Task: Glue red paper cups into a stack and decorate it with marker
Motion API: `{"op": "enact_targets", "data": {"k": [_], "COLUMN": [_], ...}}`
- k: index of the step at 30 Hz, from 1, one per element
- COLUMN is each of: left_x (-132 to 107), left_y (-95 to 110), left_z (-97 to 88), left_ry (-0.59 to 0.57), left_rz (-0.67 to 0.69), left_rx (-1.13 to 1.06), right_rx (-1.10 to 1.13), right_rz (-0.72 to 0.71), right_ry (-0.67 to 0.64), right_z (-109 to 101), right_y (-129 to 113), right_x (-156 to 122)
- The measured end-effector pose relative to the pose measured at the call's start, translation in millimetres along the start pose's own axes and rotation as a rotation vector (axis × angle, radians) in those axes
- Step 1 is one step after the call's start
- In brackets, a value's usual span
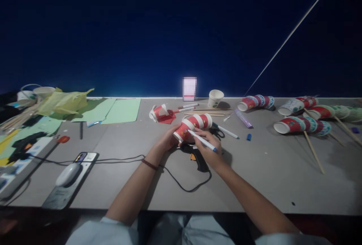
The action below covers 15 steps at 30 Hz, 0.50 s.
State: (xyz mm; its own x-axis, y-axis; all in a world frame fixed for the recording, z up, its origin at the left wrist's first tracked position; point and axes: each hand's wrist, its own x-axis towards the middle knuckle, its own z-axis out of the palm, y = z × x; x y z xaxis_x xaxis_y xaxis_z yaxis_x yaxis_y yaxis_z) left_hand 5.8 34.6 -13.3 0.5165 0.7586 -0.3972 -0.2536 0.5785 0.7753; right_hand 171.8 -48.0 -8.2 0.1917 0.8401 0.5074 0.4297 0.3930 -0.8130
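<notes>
My left hand [166,140] grips a stack of red and white paper cups [194,125] lying on its side above the grey table [254,177]. In my right hand [207,147] is a white marker with a blue end [203,140], its tip against the nearest cup. A black glue gun [198,158] lies on the table just under my hands, its cord looping toward me.
Rows of joined paper cups on wooden sticks [299,126] lie at the right. A single white cup [215,98], pens, sticks and a cut red cup [161,113] sit behind. Green paper sheets [121,111], a phone [82,162] and clutter fill the left.
</notes>
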Motion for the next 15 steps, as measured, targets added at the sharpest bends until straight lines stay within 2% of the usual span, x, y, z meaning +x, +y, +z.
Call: {"op": "enact_targets", "data": {"k": [7, 15], "left_x": [1.2, -0.8], "left_y": [-1.5, 0.8], "left_z": [-2.3, -0.5], "left_ry": [-0.021, 0.024], "left_rz": [0.009, -0.016], "left_rx": [0.011, 0.010], "right_rx": [-0.053, 0.003], "right_rz": [-0.040, 0.043], "right_ry": [-0.020, 0.024], "right_z": [-0.7, -1.9], "right_y": [0.9, 4.3], "right_x": [-0.6, 0.0]}}
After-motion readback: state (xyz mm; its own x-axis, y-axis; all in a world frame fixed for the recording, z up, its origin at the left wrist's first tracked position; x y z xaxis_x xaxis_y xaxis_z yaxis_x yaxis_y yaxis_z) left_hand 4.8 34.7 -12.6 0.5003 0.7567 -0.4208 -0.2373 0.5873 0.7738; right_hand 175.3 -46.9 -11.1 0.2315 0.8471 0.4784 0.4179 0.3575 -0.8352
